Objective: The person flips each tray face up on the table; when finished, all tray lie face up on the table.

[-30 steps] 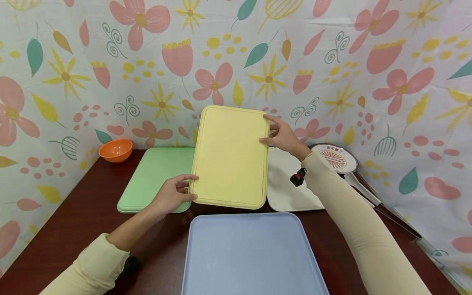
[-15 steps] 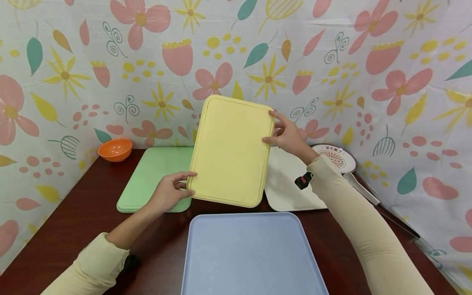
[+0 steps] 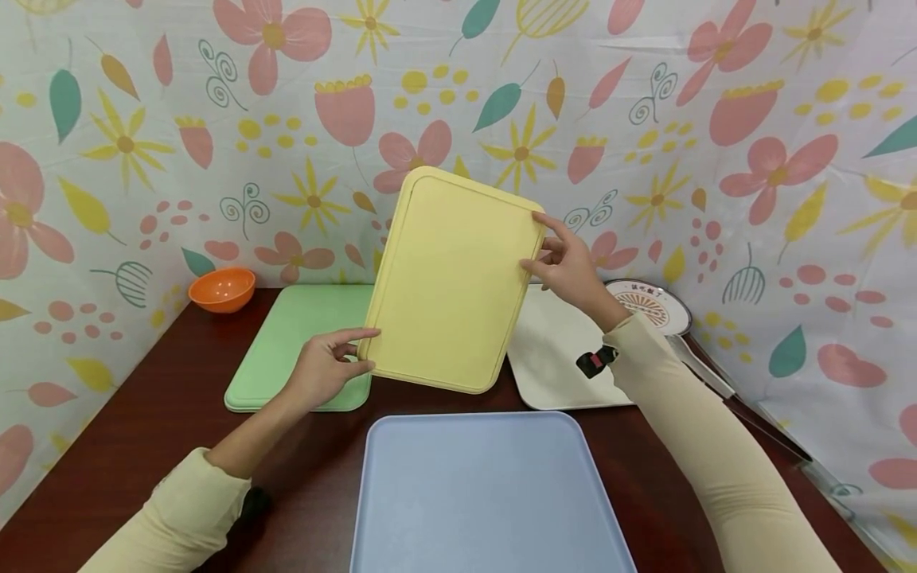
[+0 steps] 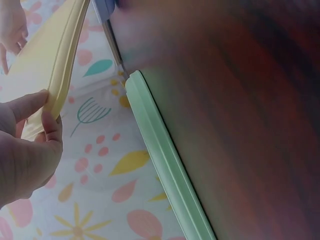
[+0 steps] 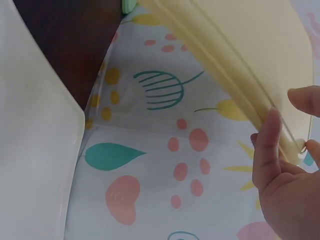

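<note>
A rectangular yellow tray (image 3: 451,278) with rounded corners is held up off the table, tilted, its flat face towards the head camera. My left hand (image 3: 322,370) pinches its lower left edge between thumb and fingers. At the upper right edge, my right hand (image 3: 571,270) grips it with the fingers spread along the rim. In the left wrist view the left thumb lies over the tray's stepped rim (image 4: 67,65). A blue tray (image 3: 480,493) lies flat on the table below, nearest the body. Behind the left hand is a green tray (image 3: 301,318); a white tray (image 3: 555,350) lies behind the right arm.
An orange bowl (image 3: 224,290) stands at the back left of the dark wooden table (image 3: 136,430). At the back right are a patterned plate (image 3: 655,306) and a pale-handled utensil (image 3: 702,364). A flowered cloth (image 3: 458,72) hangs behind and at both sides.
The yellow tray has risen and tilted further clockwise. My right hand has shifted right with its edge, and my left hand has moved slightly up and left. Both keep their hold.
</note>
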`<control>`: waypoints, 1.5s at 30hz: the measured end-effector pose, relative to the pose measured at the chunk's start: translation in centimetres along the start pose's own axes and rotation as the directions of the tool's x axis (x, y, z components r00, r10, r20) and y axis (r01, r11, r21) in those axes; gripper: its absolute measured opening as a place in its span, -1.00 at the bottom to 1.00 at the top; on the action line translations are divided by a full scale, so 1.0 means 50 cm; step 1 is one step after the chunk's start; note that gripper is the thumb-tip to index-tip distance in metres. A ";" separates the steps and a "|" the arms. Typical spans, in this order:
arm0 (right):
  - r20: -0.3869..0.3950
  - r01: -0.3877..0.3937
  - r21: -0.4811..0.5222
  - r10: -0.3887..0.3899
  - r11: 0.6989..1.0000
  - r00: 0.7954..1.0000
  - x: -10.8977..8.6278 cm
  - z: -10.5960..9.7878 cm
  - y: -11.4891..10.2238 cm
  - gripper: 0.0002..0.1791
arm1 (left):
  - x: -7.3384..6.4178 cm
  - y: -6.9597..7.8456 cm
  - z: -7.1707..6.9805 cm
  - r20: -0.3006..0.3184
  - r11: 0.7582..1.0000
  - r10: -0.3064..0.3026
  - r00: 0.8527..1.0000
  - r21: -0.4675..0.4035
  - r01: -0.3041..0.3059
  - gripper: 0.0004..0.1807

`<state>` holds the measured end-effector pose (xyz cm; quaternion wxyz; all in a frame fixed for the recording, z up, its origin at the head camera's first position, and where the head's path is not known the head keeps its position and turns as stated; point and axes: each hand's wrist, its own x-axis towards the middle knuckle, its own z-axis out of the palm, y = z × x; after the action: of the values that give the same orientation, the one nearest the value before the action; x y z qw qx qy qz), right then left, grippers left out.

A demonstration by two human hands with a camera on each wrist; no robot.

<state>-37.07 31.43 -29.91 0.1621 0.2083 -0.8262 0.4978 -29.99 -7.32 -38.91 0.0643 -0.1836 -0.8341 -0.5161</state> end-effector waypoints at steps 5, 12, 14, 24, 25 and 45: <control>-0.009 -0.029 0.038 0.030 0.999 1.000 -0.009 -0.002 -0.014 -0.20 | 0.001 0.001 -0.001 -0.017 0.999 0.032 0.999 0.024 -0.031 -0.53; -0.020 -0.016 0.141 0.019 0.990 1.000 -0.019 -0.004 -0.019 -0.07 | 0.004 0.007 -0.004 -0.064 0.993 0.099 0.993 0.071 -0.094 -0.56; -0.018 -0.014 0.168 0.018 0.986 1.000 -0.022 -0.005 -0.019 -0.05 | 0.005 0.007 -0.005 -0.085 0.991 0.116 0.990 0.082 -0.109 -0.57; -0.015 -0.059 0.241 0.064 0.969 0.998 -0.029 -0.007 -0.032 -0.14 | 0.008 0.005 -0.010 -0.168 0.977 0.202 0.965 0.102 -0.187 -0.57; -0.010 -0.068 0.257 0.073 0.964 0.997 -0.029 -0.008 -0.034 -0.15 | 0.008 0.004 -0.010 -0.171 0.975 0.211 0.962 0.106 -0.195 -0.58; -0.055 -0.241 0.468 0.301 0.850 0.952 -0.043 -0.008 -0.103 -0.22 | 0.017 0.012 -0.007 -0.172 0.941 0.327 0.929 0.155 -0.302 -0.61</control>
<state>-32.59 30.06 -26.88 0.0888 0.0898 -0.6952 0.7076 -30.57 -7.18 -38.01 0.2393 -0.2590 -0.8143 -0.4611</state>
